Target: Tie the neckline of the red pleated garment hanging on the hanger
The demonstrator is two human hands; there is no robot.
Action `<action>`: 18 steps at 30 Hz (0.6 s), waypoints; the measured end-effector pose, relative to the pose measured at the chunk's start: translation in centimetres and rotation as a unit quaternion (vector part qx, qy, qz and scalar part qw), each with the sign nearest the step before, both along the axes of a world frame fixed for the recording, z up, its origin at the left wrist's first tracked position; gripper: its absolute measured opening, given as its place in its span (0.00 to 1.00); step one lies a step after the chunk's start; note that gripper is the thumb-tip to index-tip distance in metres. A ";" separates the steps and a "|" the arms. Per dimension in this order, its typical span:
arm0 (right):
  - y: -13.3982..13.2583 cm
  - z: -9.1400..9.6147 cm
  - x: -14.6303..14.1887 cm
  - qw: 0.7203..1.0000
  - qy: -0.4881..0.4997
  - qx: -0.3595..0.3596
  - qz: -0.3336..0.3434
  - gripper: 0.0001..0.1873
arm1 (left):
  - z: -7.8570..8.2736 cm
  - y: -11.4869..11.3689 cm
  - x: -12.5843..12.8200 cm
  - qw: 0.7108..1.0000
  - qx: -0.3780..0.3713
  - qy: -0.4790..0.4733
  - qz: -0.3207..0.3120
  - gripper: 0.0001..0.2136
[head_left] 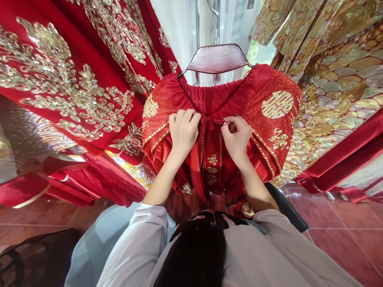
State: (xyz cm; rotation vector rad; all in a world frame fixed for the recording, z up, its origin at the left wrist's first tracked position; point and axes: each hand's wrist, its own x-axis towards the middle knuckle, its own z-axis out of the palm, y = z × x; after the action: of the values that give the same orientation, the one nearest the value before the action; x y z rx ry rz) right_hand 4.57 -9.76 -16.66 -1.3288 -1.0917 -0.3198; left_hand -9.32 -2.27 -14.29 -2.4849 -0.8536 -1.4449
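A red satin garment (269, 119) with gold embroidery hangs in front of me on a dark red hanger (217, 57). My left hand (183, 129) is closed, pinching the red fabric at the waistband just left of a small red tie (213, 120). My right hand (236, 137) is closed too, gripping the tie and fabric from the right. Both hands meet at the middle of the gathered waistband. Gold-patterned panels run down the garment below my hands.
A large red robe with heavy gold embroidery (68, 91) hangs at the left. A gold scale-patterned garment (335, 79) hangs at the right. Below is a red tiled floor (344, 235). A window with white curtains (191, 28) stands behind the hanger.
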 end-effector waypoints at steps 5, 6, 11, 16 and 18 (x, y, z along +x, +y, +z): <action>-0.3 0.3 0.2 0.997 0.005 -0.038 0.061 0.07 | -0.2 -0.5 0.2 0.994 -0.069 -0.067 -0.049 0.06; -0.3 0.3 0.3 0.995 0.025 -0.045 0.090 0.06 | -0.2 -0.6 0.3 0.989 -0.098 -0.087 -0.075 0.07; 0.0 0.6 1.6 0.916 0.249 -0.052 0.310 0.04 | 0.2 -0.5 0.0 0.939 -0.224 -0.161 -0.204 0.07; -1.0 2.2 3.3 0.825 0.308 -0.099 0.463 0.16 | 0.5 -0.3 -0.6 0.921 -0.246 -0.195 -0.229 0.03; -1.5 2.8 3.1 0.822 0.308 -0.131 0.461 0.21 | 0.6 -0.3 -0.7 0.931 -0.236 -0.183 -0.211 0.03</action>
State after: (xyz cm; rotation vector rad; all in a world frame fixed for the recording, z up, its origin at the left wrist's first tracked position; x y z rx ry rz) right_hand 7.63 -11.22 -13.89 -0.8711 -1.0921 0.9558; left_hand -10.00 -2.58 -13.70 -2.9335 -0.8375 -2.1168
